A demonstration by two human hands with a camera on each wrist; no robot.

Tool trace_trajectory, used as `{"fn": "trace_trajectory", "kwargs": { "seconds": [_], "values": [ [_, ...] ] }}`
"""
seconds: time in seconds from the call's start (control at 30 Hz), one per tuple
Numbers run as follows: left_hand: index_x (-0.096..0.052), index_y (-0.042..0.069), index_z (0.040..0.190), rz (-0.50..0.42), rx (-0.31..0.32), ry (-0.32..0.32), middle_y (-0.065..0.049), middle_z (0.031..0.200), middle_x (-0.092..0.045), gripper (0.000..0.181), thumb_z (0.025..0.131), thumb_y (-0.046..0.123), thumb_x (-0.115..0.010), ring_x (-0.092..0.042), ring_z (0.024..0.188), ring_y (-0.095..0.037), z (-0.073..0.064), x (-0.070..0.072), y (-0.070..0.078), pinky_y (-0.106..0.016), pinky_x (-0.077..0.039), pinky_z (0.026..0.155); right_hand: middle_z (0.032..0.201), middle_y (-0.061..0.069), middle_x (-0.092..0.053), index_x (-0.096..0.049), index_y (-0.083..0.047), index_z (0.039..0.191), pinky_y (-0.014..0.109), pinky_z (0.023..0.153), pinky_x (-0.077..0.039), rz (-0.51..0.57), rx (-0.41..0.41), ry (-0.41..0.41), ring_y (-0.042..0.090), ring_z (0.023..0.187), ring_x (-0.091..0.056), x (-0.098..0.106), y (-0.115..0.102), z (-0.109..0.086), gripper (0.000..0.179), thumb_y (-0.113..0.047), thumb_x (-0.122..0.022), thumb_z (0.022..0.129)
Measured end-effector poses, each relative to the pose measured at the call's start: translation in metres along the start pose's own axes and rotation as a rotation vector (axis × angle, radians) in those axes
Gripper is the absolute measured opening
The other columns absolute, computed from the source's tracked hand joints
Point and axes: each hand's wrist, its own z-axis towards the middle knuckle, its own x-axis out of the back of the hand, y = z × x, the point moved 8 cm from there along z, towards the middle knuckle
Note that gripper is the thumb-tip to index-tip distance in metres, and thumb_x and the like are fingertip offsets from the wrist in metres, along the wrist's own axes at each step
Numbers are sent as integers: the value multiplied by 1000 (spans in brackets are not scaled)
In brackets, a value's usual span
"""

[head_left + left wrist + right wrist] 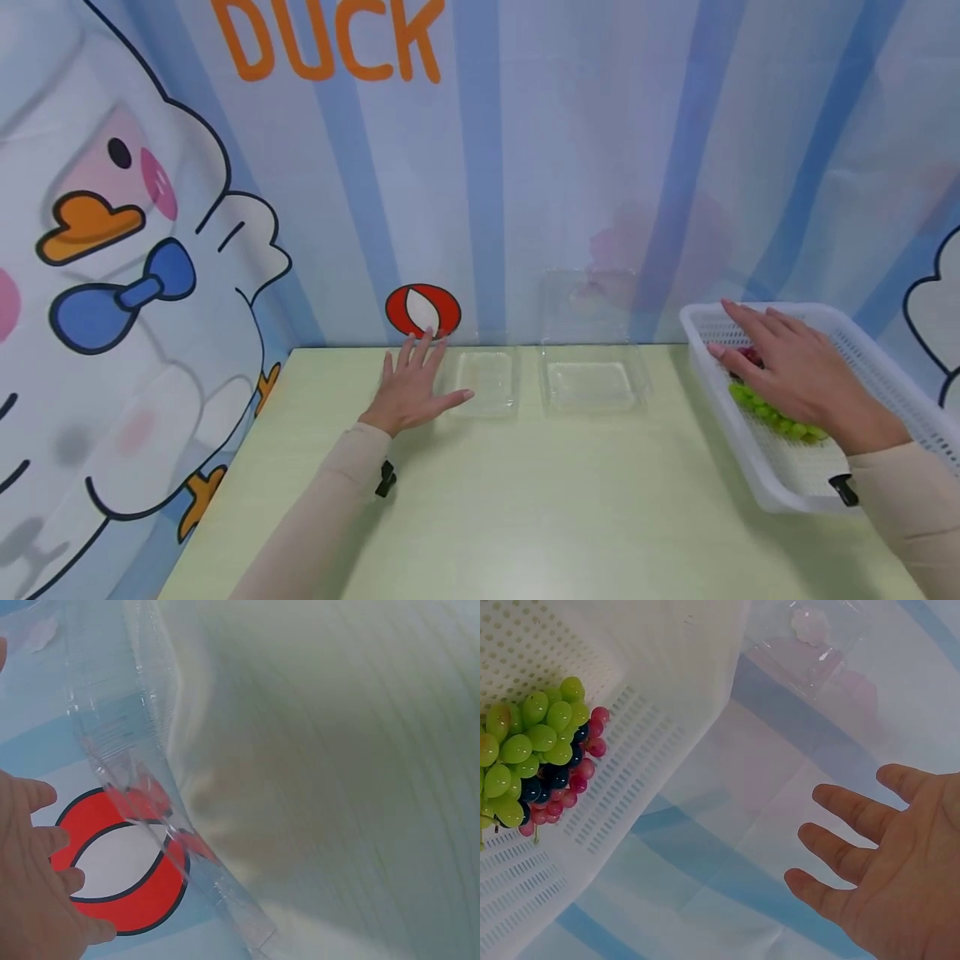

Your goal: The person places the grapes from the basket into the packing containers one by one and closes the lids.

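My left hand (pixel 412 392) is held with fingers spread and holds nothing, beside a clear plastic box (pixel 487 408) near the table's back edge. In the left wrist view, its fingers show at the left, near the clear plastic (pixel 154 712). Over a white slotted basket (pixel 738 450) hovers my right hand (pixel 806 379), fingers extended, nothing in its grasp. Bunches of green grapes (pixel 776 417) and red grapes (pixel 750 357) lie in the basket, partly covered by that hand. The right wrist view also shows dark grapes (pixel 553 777) between them, apart from the fingers.
A second clear plastic box (pixel 592 387) stands to the right of the first, its lid (pixel 588 308) raised against the backdrop. The printed cloth backdrop (pixel 517 167) hangs directly behind the pale green table (pixel 562 500). The basket occupies the table's right side.
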Motion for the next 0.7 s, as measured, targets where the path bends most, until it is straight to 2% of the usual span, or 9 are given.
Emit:
{"fn": "trace_trajectory", "kwargs": {
  "seconds": [0.2, 0.5, 0.7],
  "values": [
    [-20, 21, 165, 9, 4, -3, -8, 172, -7, 107, 83, 88, -42, -7, 155, -39, 8, -6, 0, -76, -6, 115, 158, 31, -32, -14, -16, 165, 75, 109, -20, -17, -15, -21, 58, 143, -24, 1, 6, 5, 81, -60, -43, 103],
    [-11, 21, 166, 0, 15, -45, -8, 172, -4, 110, 83, 86, -47, -3, 156, -40, 15, -17, 2, -73, -4, 117, 157, 33, -33, -16, -15, 165, 76, 108, -22, -32, -24, -34, 59, 141, -26, -1, 13, 7, 82, -62, -42, 103],
    [-15, 18, 165, -5, 32, -61, -10, 172, -4, 113, 82, 86, -48, -4, 156, -43, 16, -22, 0, -76, -5, 115, 157, 35, -31, -15, -14, 165, 78, 107, -21, -34, -35, -42, 60, 140, -27, -4, 20, 7, 83, -62, -41, 103]
  ]
}}
